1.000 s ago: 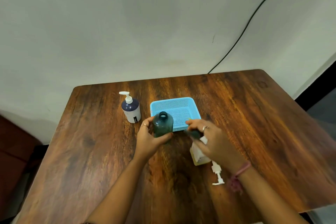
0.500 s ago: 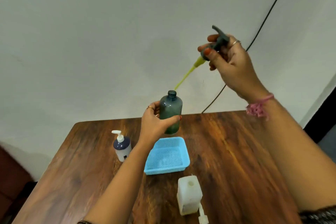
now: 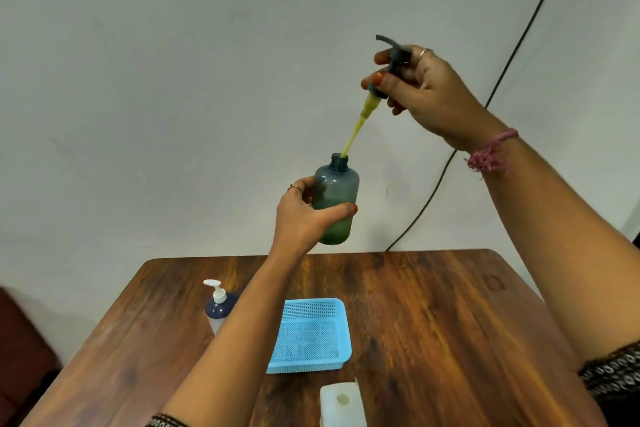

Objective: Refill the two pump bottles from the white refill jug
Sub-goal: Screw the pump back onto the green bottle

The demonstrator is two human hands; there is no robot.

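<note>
Hands up above the worktop (image 3: 433, 315): left hand (image 3: 304, 215) grips the teal pump bottle (image 3: 335, 199), right hand (image 3: 420, 90) pinches its pump head (image 3: 389, 61), yellow tube tip at the neck. White refill jug (image 3: 343, 404) at the near edge, second pump bottle (image 3: 218, 305) towards the far left corner.

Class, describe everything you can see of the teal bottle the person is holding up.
The teal bottle is translucent, plastic-looking, round-shouldered with a short threaded neck, uncapped. It is held upright in the air above the table, in the grip of the left hand, thumb across its front. Greenish liquid fills its lower part. The yellow-coated tube of the pump head, held by the right hand, dips into its mouth.
</note>
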